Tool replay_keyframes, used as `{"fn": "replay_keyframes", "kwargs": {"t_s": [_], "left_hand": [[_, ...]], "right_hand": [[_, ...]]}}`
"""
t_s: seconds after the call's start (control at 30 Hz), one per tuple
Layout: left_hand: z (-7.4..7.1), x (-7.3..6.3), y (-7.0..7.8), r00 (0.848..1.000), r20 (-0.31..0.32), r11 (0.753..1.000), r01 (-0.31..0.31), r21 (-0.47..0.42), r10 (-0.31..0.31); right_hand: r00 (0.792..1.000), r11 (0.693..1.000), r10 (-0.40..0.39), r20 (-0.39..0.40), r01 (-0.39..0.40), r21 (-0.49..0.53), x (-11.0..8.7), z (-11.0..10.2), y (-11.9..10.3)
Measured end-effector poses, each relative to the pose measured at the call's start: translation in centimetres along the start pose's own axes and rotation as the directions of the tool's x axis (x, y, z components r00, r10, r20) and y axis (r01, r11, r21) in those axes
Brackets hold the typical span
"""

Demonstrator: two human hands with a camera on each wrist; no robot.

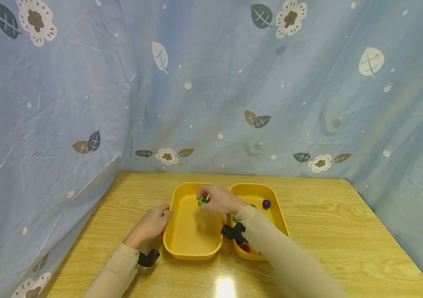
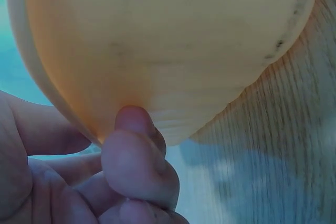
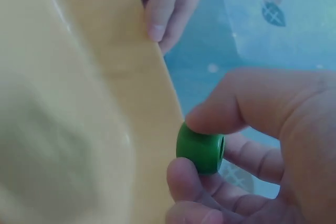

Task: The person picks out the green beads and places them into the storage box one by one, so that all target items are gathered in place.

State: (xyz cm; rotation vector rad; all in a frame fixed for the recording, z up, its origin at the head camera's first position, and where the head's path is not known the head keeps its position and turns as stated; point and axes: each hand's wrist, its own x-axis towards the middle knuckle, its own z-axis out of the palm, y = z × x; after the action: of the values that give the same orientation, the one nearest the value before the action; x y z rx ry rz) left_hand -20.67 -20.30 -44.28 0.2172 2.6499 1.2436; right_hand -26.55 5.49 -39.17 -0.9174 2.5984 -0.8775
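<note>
Between thumb and fingers, my right hand (image 1: 220, 200) pinches a green bead (image 1: 201, 201) above the left yellow tray (image 1: 192, 257). The right wrist view shows the bead (image 3: 199, 149) as a short barrel with a hole through it. My left hand (image 1: 151, 223) grips that tray's left rim. Seen from the left wrist, its thumb and curled fingers pinch the tray's edge (image 2: 157, 35). To the right stands a second yellow tray (image 1: 286, 227) with several beads, among them a purple bead (image 1: 266, 204) and a red bead (image 1: 244, 248). My right forearm covers part of it.
Both trays stand side by side on a wooden table (image 1: 330, 223), a narrow gap between them. A blue patterned curtain (image 1: 211, 91) hangs behind the table and along its sides. Dark cameras (image 1: 149, 258) are strapped to both wrists.
</note>
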Motion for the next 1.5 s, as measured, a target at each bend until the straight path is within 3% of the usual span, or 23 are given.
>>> {"fn": "replay_keyframes", "kwargs": {"t_s": [0.37, 0.63, 1.0, 1.5], "left_hand": [[0.0, -0.3, 0.2, 1.000, 0.016, 1.000, -0.007, 0.015, 0.006], [0.1, -0.1, 0.0, 1.000, 0.022, 1.000, -0.020, 0.004, 0.019], [0.1, 0.0, -0.1, 0.999, 0.009, 0.999, -0.038, 0.015, 0.038], [0.2, -0.3, 0.0, 1.000, 0.027, 1.000, -0.013, -0.010, 0.013]], "right_hand": [[0.990, 0.992, 0.125, -0.067, -0.124, 0.018, 4.8, 3.3, -0.4], [0.978, 0.982, 0.188, -0.085, -0.188, 0.007, 7.3, 5.2, -0.2], [0.971, 0.979, 0.200, -0.132, -0.204, -0.020, 8.5, 7.0, -0.1], [0.976, 0.980, 0.197, -0.094, -0.197, 0.011, 7.3, 6.4, -0.4]]}}
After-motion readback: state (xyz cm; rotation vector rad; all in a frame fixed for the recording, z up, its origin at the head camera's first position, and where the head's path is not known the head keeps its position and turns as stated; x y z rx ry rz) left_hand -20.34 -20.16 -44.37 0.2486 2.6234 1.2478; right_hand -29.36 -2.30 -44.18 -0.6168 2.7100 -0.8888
